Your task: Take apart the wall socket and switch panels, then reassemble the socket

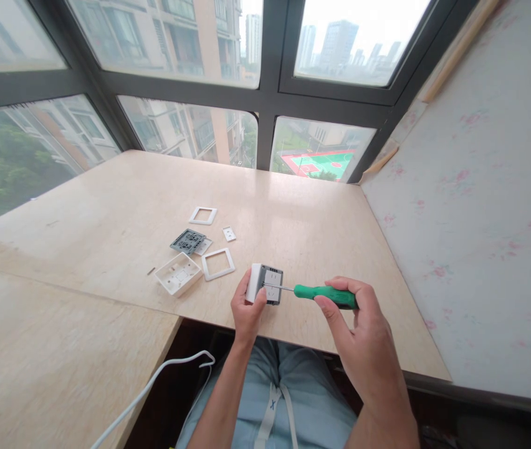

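My left hand [247, 312] grips a wall socket [273, 285], a grey-framed white faceplate set on a white box, tilted up just above the counter's front edge. My right hand [359, 330] is closed around a green-handled screwdriver [326, 294]. The screwdriver's metal shaft reaches leftward across the socket's face, its tip near the left side of the grey frame by my left thumb. Whether the tip sits in a screw is too small to tell.
On the stone counter [312, 224] lie a white back box [179, 274], two white cover frames [219, 264], a grey socket module [187, 241] and a small white insert [229, 234]. A white cable [153, 377] hangs at the lower left. Windows stand behind; a papered wall [480, 237] is right.
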The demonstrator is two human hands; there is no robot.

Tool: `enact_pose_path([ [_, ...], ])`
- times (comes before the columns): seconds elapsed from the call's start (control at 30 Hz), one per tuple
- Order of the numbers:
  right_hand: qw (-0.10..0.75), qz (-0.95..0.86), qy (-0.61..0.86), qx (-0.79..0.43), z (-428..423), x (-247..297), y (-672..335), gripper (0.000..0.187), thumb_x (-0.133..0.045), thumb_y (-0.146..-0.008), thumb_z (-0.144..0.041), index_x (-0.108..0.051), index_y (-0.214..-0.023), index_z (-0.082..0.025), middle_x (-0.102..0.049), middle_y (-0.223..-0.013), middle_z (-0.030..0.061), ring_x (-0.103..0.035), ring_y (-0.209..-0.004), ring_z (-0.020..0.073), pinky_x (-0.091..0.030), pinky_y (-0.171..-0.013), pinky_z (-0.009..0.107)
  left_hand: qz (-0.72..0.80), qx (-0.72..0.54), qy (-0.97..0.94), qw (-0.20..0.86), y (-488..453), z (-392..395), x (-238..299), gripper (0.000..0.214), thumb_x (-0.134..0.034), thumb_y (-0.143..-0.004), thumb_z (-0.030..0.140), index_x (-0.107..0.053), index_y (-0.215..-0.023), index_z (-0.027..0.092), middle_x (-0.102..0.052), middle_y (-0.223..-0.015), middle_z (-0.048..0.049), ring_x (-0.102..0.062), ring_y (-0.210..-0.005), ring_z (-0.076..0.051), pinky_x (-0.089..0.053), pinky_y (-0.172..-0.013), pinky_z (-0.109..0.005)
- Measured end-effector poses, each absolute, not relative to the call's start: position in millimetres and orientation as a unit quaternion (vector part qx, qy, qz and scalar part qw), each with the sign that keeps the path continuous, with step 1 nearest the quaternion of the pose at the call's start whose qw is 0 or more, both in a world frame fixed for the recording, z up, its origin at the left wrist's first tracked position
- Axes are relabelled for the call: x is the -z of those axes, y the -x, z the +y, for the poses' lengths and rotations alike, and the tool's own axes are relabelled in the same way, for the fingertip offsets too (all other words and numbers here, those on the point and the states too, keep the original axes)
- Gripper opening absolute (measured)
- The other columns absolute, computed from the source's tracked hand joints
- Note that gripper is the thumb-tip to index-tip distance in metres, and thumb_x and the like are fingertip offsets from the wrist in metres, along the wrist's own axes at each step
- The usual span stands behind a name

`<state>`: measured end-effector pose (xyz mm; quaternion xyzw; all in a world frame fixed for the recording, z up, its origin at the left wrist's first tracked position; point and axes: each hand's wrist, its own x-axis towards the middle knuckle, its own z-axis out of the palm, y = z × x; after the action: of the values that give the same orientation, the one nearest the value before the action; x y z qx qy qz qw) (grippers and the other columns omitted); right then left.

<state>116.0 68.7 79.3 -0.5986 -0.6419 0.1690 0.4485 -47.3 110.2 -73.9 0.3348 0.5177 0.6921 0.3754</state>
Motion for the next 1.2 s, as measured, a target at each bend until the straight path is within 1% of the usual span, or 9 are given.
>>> enact_pose_path([
  [0.23,0.455,-0.676,0.547,-0.19,66.2,-76.1,-118.0,0.029,-0.056,-0.095,-0.031,-0.055,-0.124,-0.026,-0.059,-0.132,0.0078,-0.056,-0.125,0.0233,-0.048,-0.106,0.047,0.526,-0.688,-0.343,0.363,47.3,109.6,74.2,0.06,-0.073,-0.078,0.037,-0.061,-0.131,0.011,-0.06,-0.134,-0.016,-0.058,-0.124,-0.031,-0.047,-0.106,-0.044],
  [0.33,0.477,-0.653,0.533,-0.25,68.2,-74.3,-110.3,0.049,-0.064,-0.091,-0.036,-0.048,-0.136,-0.027,-0.054,-0.14,0.0096,-0.056,-0.126,0.0241,-0.049,-0.106,0.045,0.521,-0.691,-0.346,0.362,47.2,109.7,77.3,0.059,-0.073,-0.078,0.036,-0.061,-0.131,0.012,-0.059,-0.135,-0.0153,-0.057,-0.125,-0.03,-0.045,-0.108,-0.044],
  [0.43,0.503,-0.568,0.566,-0.322,71.3,-72.6,-107.9,0.067,-0.068,-0.086,-0.049,-0.042,-0.143,-0.024,-0.059,-0.136,0.0139,-0.066,-0.113,0.0255,-0.057,-0.094,0.042,0.519,-0.694,-0.343,0.364,47.1,110.2,79.7,0.059,-0.073,-0.079,0.036,-0.06,-0.133,0.013,-0.059,-0.136,-0.0149,-0.057,-0.125,-0.03,-0.044,-0.109,-0.044],
  [0.57,0.469,-0.452,0.646,-0.397,74.6,-71.7,-116.2,0.073,-0.057,-0.081,-0.074,-0.057,-0.126,-0.017,-0.071,-0.106,0.0153,-0.073,-0.076,0.0263,-0.062,-0.067,0.04,0.524,-0.694,-0.345,0.353,47.3,110.9,79.6,0.059,-0.072,-0.079,0.036,-0.061,-0.132,0.012,-0.059,-0.136,-0.0152,-0.057,-0.125,-0.03,-0.045,-0.109,-0.043],
  [0.7,0.4,-0.439,0.72,-0.359,76.8,-70.9,-125.3,0.08,-0.043,-0.078,-0.086,-0.066,-0.106,-0.015,-0.063,-0.062,0.0052,-0.055,-0.041,0.0184,-0.046,-0.041,0.031,0.527,-0.692,-0.351,0.347,46.9,109.9,77.8,0.059,-0.072,-0.079,0.035,-0.061,-0.131,0.012,-0.059,-0.136,-0.0151,-0.058,-0.125,-0.03,-0.046,-0.107,-0.042],
  [0.8,0.376,-0.487,0.742,-0.266,78.2,-70.9,-127.0,0.076,-0.035,-0.082,-0.085,-0.067,-0.079,-0.016,-0.055,-0.055,0.0047,-0.053,-0.05,0.0184,-0.041,-0.049,0.031,0.528,-0.691,-0.357,0.34,46.4,108.3,76.5,0.058,-0.072,-0.078,0.033,-0.062,-0.131,0.012,-0.059,-0.135,-0.0148,-0.058,-0.125,-0.029,-0.047,-0.106,-0.041],
  [0.87,0.37,-0.508,0.744,-0.225,78.7,-71.1,-126.1,0.071,-0.035,-0.086,-0.081,-0.066,-0.076,-0.018,-0.056,-0.058,0.005,-0.055,-0.059,0.0196,-0.042,-0.056,0.032,0.528,-0.69,-0.36,0.34,46.4,107.7,76.3,0.057,-0.072,-0.078,0.033,-0.062,-0.131,0.012,-0.06,-0.135,-0.0146,-0.058,-0.124,-0.029,-0.047,-0.107,-0.041],
  [1.0,0.393,-0.557,0.697,-0.224,77.5,-68.6,-126.6,0.052,-0.045,-0.091,-0.068,-0.063,-0.107,-0.021,-0.065,-0.08,0.005,-0.061,-0.069,0.0198,-0.049,-0.065,0.035,0.527,-0.691,-0.35,0.349,46.8,108.7,78.0,0.058,-0.071,-0.08,0.035,-0.061,-0.132,0.013,-0.06,-0.135,-0.0146,-0.058,-0.124,-0.029,-0.046,-0.108,-0.042],
  [1.2,0.451,-0.656,0.54,-0.273,69.0,-65.3,-126.7,0.041,-0.056,-0.096,-0.037,-0.049,-0.135,-0.029,-0.06,-0.124,0.0076,-0.06,-0.115,0.0208,-0.049,-0.102,0.041,0.533,-0.695,-0.336,0.347,46.7,111.1,79.0,0.058,-0.071,-0.08,0.037,-0.06,-0.132,0.013,-0.059,-0.136,-0.0149,-0.058,-0.124,-0.03,-0.047,-0.107,-0.042],
])
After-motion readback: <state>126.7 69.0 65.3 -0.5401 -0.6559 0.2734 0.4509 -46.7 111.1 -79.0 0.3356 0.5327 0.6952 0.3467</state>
